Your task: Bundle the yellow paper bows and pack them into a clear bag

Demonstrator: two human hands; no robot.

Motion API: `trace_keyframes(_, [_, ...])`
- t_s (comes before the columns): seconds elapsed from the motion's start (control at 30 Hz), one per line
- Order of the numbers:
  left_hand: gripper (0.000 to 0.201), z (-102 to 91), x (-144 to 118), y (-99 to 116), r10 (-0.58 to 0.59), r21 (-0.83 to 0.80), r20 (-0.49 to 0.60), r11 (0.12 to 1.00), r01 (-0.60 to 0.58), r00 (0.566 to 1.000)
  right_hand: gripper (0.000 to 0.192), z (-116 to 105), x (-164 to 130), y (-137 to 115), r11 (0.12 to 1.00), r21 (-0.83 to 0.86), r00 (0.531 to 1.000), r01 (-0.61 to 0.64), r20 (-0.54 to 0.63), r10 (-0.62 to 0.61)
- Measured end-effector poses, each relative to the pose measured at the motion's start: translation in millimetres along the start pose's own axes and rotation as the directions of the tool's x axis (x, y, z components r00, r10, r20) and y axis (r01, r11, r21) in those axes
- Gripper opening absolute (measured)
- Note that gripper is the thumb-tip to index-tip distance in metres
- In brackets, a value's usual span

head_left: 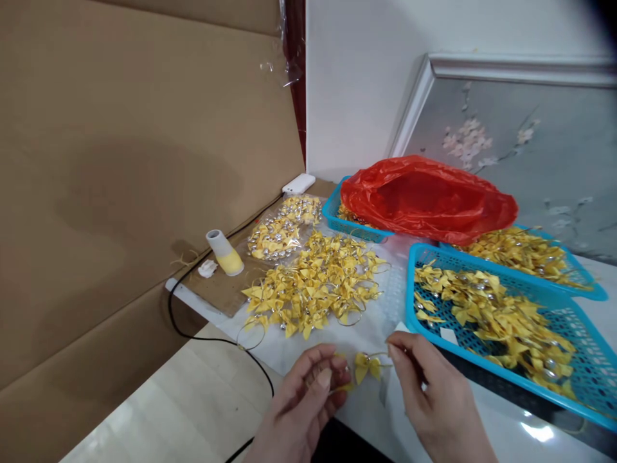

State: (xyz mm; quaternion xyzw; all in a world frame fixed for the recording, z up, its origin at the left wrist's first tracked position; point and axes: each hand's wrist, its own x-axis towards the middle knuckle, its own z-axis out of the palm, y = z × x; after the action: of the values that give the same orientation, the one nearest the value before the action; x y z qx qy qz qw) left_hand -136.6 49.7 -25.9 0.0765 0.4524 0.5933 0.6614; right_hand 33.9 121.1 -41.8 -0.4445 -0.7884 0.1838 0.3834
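My right hand (431, 386) pinches the end of a thin cord tied to a yellow ribbon bow (367, 367), which has a small shiny bead at its centre. The bow hangs between my two hands, just above the white table covering. My left hand (311, 392) is curled, with yellow ribbon and a small bead showing among its fingers; the rest of that piece is hidden. Beyond my hands lies a loose pile of similar yellow bows (313, 283), several with thin loops.
A blue basket (412, 283) of yellow bows stands at right, another blue basket (598, 289) behind it. A red plastic bag (434, 199) covers part of a third. Left are a bag of beaded bows (274, 238), a thread cone (224, 252) and a black cable (171, 308).
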Motion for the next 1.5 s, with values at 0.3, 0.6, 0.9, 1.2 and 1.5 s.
trace_keyframes(0.3, [0.023, 5.6, -4.7, 11.7, 0.060, 0.068, -0.032, 0.996, -0.058, 0.998, 0.025, -0.6, -17.9, 9.7, 0.976, 0.020, 0.976, -0.218, 0.000, 0.218])
trace_keyframes(0.6, [0.023, 7.7, -5.4, 8.3, 0.017, 0.078, 0.022, 0.997, -0.018, 1.000, 0.021, 9.6, -2.7, -2.0, 0.948, 0.199, 0.967, -0.247, 0.116, 0.227])
trace_keyframes(0.9, [0.025, -0.5, -4.8, 13.0, 0.023, 0.062, -0.001, 0.998, -0.023, 1.000, 0.037, -4.9, 10.8, -4.3, 0.972, 0.085, 0.965, 0.218, 0.131, -0.228])
trace_keyframes(1.2, [0.022, -3.8, -0.6, 9.7, 0.014, 0.002, 0.061, 1.000, -0.014, 0.998, 0.038, 1.7, 20.0, -27.5, 0.940, 0.271, 0.849, 0.205, 0.429, -0.309])
trace_keyframes(1.5, [0.022, 0.1, 1.7, 9.1, 0.032, -0.026, 0.033, 0.999, -0.031, 0.999, 0.019, 13.9, 14.9, -35.8, 0.874, 0.174, 0.823, 0.454, 0.295, -0.486])
